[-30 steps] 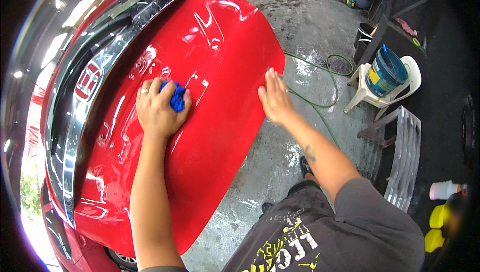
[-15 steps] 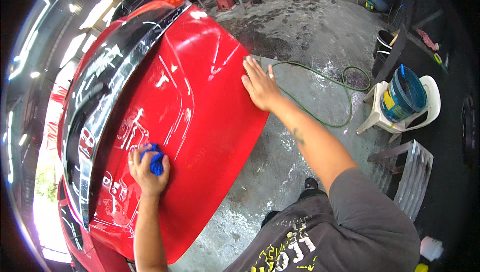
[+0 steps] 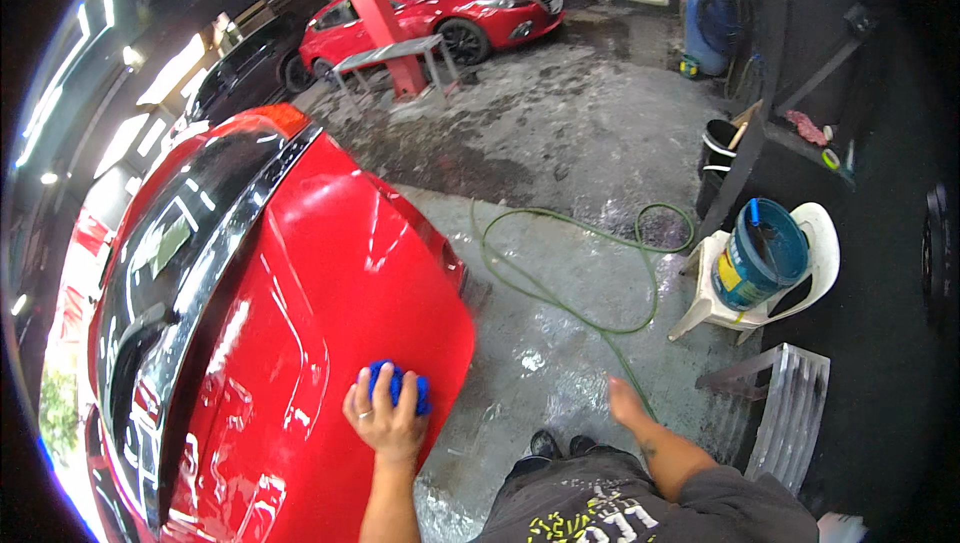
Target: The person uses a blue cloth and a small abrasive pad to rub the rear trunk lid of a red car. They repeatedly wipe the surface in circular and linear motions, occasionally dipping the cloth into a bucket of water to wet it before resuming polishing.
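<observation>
Tailgate [image 3: 370, 293] glossy red, floor [image 3: 550, 373] wet

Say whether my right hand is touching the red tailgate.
Apart. The head view shows a strip of grey floor between the right hand and the red tailgate.

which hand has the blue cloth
The left hand, holding the blue cloth against the red panel; the right hand is off the panel, no cloth visible.

1 crumpled blue cloth [image 3: 421, 398] below centre of the frame, against 1 glossy red car tailgate [image 3: 350, 303], lower left.
</observation>
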